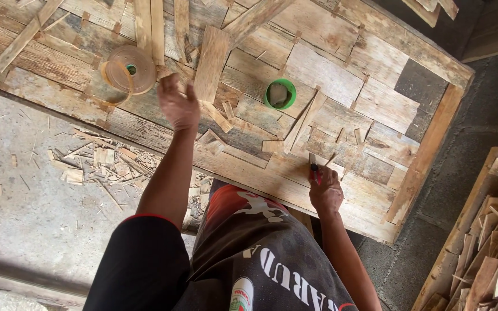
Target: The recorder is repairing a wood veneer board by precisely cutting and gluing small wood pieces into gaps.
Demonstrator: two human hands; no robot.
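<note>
Left hand [178, 106] is reaching out well left of the green round tub [280, 94], back of the hand facing the camera; its fingers are loosely spread and holding nothing; the fingertips are sitting just beside the brown tape roll [131, 69], touching or not I cannot tell; the roll is lying flat on the plank worktop [329, 69], further left of the tub than the hand, with a loose tail curling off its near-left side.

Right hand [325, 190] is resting on the worktop below and slightly right of the tub, at the near edge; it is closing around a red-handled cutter [314, 171], tip pointing up toward the tub.

A flat wooden strip [211, 63] is lying between roll and tub, just left of the tub; thin offcuts are scattering all around the tub; a scrap pile [105, 164] is sitting on the floor, far down-left of the tub; stacked wood pieces [497, 242] are leaning far down-right of it.

Step in hand, as a judgement: going for the tape roll while the cutter is waiting in the other hand; the next move is calling for the left fingers closing on the roll's rim or its loose tail, and for the cutter hand staying clear of the strip.
</note>
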